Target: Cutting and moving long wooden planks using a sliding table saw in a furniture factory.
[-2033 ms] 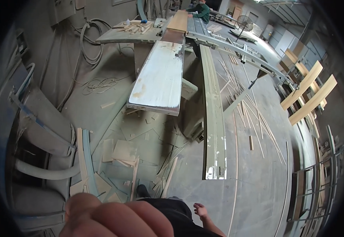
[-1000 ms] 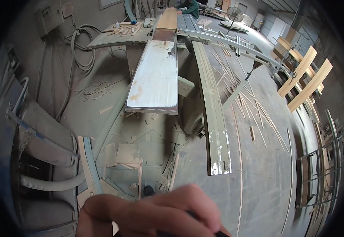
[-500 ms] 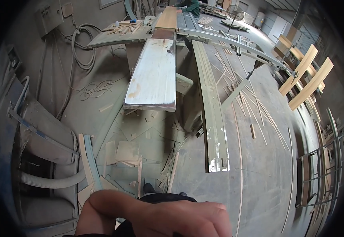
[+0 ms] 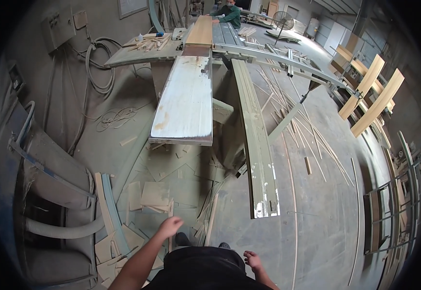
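We hold two hands apart: the left hand, open or closed we cannot tell, near several wood offcuts on the floor; the right hand loosely parted. Ahead: one white-topped counter, one yellow board, one co-worker.

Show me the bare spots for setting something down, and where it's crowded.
Bare: the white tabletop, left of the long greenish rail, and the lower-right floor between two long thin strips. Crowded: the floor beyond the left hand, littered with offcuts, and the side table at upper left, strewn with wood pieces.
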The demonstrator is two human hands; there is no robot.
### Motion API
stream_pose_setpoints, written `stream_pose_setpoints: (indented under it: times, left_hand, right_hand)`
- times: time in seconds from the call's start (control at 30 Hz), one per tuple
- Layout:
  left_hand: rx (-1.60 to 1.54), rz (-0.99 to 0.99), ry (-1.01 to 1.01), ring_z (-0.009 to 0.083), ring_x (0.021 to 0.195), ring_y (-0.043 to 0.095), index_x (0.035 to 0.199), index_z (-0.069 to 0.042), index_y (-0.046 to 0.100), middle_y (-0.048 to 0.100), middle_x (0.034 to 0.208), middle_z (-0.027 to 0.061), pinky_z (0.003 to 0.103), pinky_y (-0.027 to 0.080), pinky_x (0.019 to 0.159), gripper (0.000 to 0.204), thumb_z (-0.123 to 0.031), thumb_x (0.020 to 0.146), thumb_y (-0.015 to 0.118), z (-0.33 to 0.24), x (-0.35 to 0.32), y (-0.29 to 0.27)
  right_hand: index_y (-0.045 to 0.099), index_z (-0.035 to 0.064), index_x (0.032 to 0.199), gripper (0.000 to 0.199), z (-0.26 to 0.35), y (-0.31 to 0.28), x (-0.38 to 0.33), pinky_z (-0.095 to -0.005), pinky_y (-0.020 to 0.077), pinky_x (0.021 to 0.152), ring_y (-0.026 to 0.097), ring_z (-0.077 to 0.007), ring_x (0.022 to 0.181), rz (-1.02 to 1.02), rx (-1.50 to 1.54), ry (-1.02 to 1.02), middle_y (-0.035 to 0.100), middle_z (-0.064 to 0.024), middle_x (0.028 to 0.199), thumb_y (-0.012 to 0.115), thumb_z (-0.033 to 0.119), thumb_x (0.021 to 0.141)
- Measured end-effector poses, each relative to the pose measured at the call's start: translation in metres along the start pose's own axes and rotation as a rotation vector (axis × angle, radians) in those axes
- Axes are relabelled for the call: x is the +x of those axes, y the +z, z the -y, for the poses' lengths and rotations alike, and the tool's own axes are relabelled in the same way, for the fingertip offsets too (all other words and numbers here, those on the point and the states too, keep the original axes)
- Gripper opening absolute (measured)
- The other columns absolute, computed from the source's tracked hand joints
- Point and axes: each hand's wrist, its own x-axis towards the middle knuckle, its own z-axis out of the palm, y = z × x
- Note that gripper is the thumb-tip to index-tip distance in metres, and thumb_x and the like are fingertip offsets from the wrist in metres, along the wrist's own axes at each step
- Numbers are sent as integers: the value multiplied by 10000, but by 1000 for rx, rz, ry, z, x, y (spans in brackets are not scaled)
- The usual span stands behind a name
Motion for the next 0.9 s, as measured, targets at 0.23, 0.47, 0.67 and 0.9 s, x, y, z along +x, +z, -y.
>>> stream_pose_setpoints:
  times: [0.23,0.47,0.67,0.9]
  left_hand:
    - [114,263,-809,258,656,606,863,-29,641,624,754,129,429,479,600,385,-397,859,529,241,-154,13]
    - [-615,-197,-834,182,669,599,991,-82,605,617,831,52,326,469,556,266,-295,833,593,215,-209,15]
    - [-635,-302,-788,188,718,608,1060,-77,579,621,893,54,331,478,597,307,-303,852,586,191,-161,-7]
    - [-681,-377,-737,195,765,614,1098,-59,559,622,934,70,320,479,619,309,-278,880,567,163,-148,-21]
  right_hand:
    - [605,51,1122,298,53,42,-3,-302,484,742,579,-155,833,182,-160,-162,639,-38,982,558,224,885]
    - [629,66,1009,212,137,69,-2,-262,459,645,564,-113,738,203,-207,-383,654,-12,874,507,201,900]
    - [644,0,911,207,263,115,-9,-239,450,632,547,-94,684,136,-263,-692,636,-29,762,537,176,891]
    - [650,-5,831,240,428,162,10,-271,443,558,549,-97,583,-11,-343,-986,614,-30,665,605,230,855]
